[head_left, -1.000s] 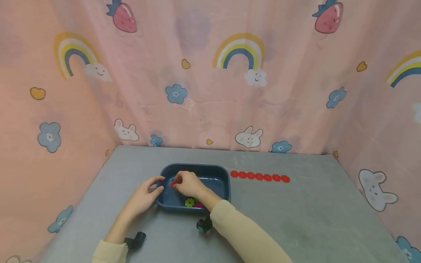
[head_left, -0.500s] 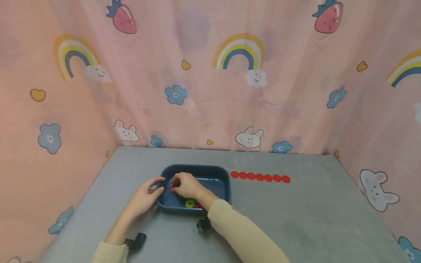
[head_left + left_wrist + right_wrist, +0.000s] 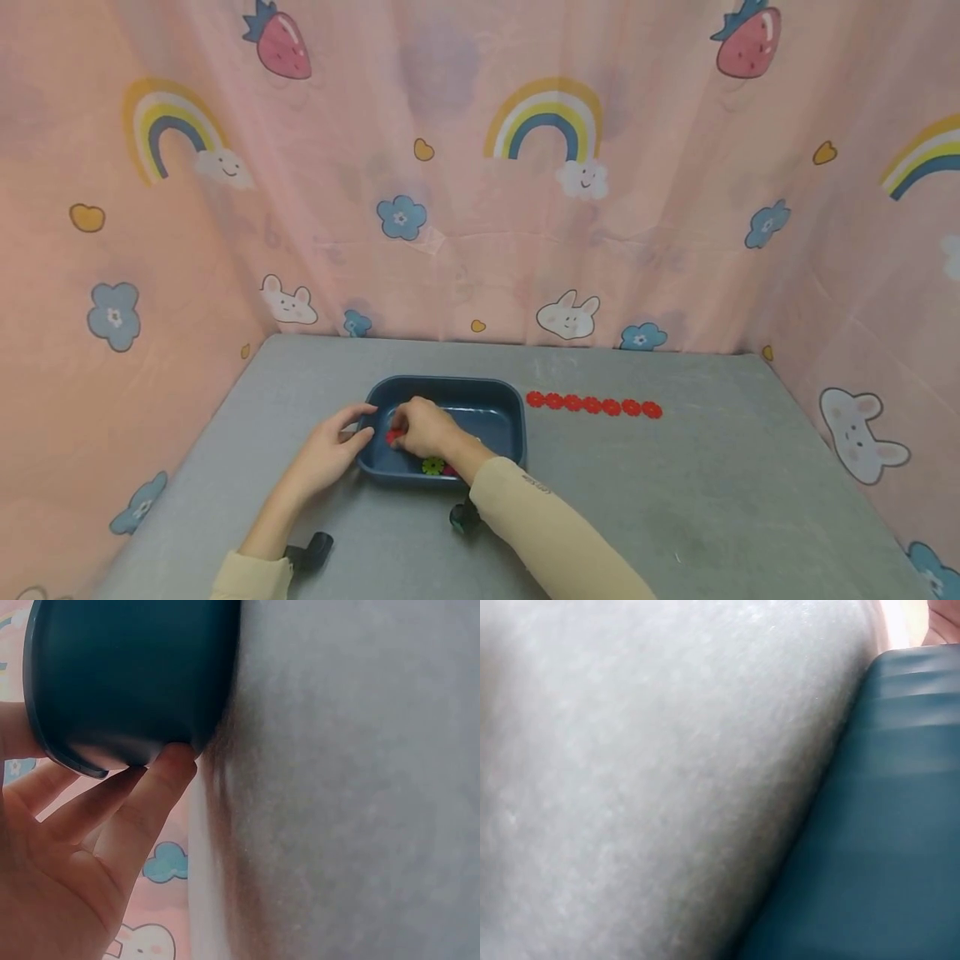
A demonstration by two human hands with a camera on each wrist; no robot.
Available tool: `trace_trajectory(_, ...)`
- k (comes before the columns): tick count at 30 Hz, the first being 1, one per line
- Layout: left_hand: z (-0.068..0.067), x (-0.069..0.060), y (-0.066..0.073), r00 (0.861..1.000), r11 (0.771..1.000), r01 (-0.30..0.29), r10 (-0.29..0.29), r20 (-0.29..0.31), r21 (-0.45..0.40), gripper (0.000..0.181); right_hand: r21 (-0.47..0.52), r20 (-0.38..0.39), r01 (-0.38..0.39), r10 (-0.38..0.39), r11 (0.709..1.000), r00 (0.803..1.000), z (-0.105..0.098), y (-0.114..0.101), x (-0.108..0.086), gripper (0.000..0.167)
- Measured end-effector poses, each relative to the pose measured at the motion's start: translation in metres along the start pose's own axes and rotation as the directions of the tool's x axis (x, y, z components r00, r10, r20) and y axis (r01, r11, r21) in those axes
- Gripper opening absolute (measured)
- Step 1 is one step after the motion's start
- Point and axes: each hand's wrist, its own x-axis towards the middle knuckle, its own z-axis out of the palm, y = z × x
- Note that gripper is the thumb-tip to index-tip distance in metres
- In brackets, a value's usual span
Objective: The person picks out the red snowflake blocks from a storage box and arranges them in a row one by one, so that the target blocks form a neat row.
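In the head view, my left hand (image 3: 330, 446) grips the left end of a dark blue plastic tray (image 3: 480, 385). The left wrist view has the thumb over the rim of the tray (image 3: 135, 675) and the fingers of my left hand (image 3: 90, 847) against its outer wall. My right hand (image 3: 427, 429) reaches inside the tray's left part and pinches a red flower-shaped disc (image 3: 393, 437), partly hidden by the fingers. Below that hand, a yellow-green flower disc (image 3: 432, 466) lies in the tray beside a mostly covered magenta disc (image 3: 449, 471).
Right of the tray, a row of several red flower discs (image 3: 592, 405) lies on the grey table (image 3: 712, 483). A pink patterned curtain (image 3: 480, 250) surrounds the table's back and sides. The right wrist view holds mainly table and the tray's outer wall (image 3: 885, 825).
My right hand has shifted slightly toward the near side of the tray, and the red disc at its fingertips has moved with it. My left hand has stayed on the rim.
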Motion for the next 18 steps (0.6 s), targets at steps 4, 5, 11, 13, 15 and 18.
trace_trajectory(4, -0.001, 0.0, 0.0, 1.0, 1.0, -0.007, 0.007, -0.001, 0.009, 0.039, -0.004, 0.004, 0.001, -0.001, 1.0, 1.0, -0.001, -0.003, -0.001, 0.014)
trace_trajectory(5, 0.0, 0.0, 0.0, 1.0, 1.0, -0.007, 0.007, -0.002, 0.008, 0.039, -0.003, 0.007, 0.002, -0.002, 1.0, 1.0, -0.002, -0.003, -0.002, 0.014)
trace_trajectory(11, 0.0, 0.0, 0.003, 1.0, 1.0, -0.005, 0.006, -0.005, 0.01, 0.039, 0.064, 0.011, 0.019, -0.02, 0.998, 1.0, -0.008, -0.003, -0.006, 0.013)
trace_trajectory(13, 0.0, 0.0, 0.004, 1.0, 1.0, -0.015, 0.015, -0.004, 0.014, 0.039, 0.1, 0.004, 0.017, -0.017, 0.995, 1.0, -0.01, -0.003, -0.007, 0.012)
trace_trajectory(15, 0.0, 0.0, 0.003, 1.0, 0.999, -0.023, 0.023, -0.003, 0.022, 0.039, 0.137, 0.003, 0.009, -0.009, 0.99, 1.0, -0.012, -0.003, -0.009, 0.01)
trace_trajectory(18, 0.0, -0.001, 0.003, 1.0, 0.999, -0.021, 0.021, -0.003, 0.03, 0.038, 0.169, 0.004, -0.006, 0.006, 0.986, 1.0, -0.015, -0.004, -0.013, 0.009)
